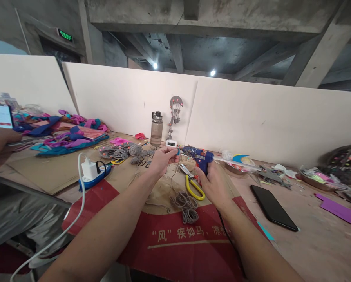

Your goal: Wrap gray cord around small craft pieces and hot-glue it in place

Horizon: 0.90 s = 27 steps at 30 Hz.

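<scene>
My left hand (163,159) pinches a small blue piece (178,152), from which a grey cord (172,179) hangs down. In my right hand (216,182) is a blue hot glue gun (204,157), its nozzle pointing left, right beside the blue piece; whether they touch I cannot tell. Below the hands, yellow-handled scissors (195,191) lie on a red and brown cardboard sheet (163,256). Coils of grey cord (190,216) rest on the cardboard nearer to me. A black cable runs from the gun's side under my right forearm.
A water bottle (156,131) and a small white digital clock (171,143) stand by the white partition (128,98). Left are a blue power strip (94,178) and heaped fabric scraps (69,133); beyond, another person's hand (5,137). A black phone (273,207) lies right.
</scene>
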Tool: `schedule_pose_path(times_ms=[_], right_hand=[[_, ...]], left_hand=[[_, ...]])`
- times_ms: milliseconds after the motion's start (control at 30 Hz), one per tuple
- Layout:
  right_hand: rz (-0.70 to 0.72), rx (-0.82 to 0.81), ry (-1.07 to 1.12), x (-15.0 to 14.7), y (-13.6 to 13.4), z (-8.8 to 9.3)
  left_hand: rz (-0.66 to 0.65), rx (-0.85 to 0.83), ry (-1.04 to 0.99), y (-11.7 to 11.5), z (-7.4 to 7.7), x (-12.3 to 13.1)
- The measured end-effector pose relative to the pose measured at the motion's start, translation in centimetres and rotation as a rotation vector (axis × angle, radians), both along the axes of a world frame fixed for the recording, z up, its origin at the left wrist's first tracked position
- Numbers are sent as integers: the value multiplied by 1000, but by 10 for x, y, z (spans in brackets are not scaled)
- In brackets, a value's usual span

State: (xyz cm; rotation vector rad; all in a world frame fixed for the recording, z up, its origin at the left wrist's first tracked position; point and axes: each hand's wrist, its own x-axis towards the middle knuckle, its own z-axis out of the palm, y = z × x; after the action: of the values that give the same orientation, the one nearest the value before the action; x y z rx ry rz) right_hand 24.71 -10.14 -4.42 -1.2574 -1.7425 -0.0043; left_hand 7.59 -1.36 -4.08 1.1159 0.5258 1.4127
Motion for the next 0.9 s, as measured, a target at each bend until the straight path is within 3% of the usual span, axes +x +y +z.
schedule_pose_path(times_ms=[900], right_hand=[[12, -8, 16, -1, -2, 3]], left_hand=[[-7, -13, -3, -1, 1, -1]])
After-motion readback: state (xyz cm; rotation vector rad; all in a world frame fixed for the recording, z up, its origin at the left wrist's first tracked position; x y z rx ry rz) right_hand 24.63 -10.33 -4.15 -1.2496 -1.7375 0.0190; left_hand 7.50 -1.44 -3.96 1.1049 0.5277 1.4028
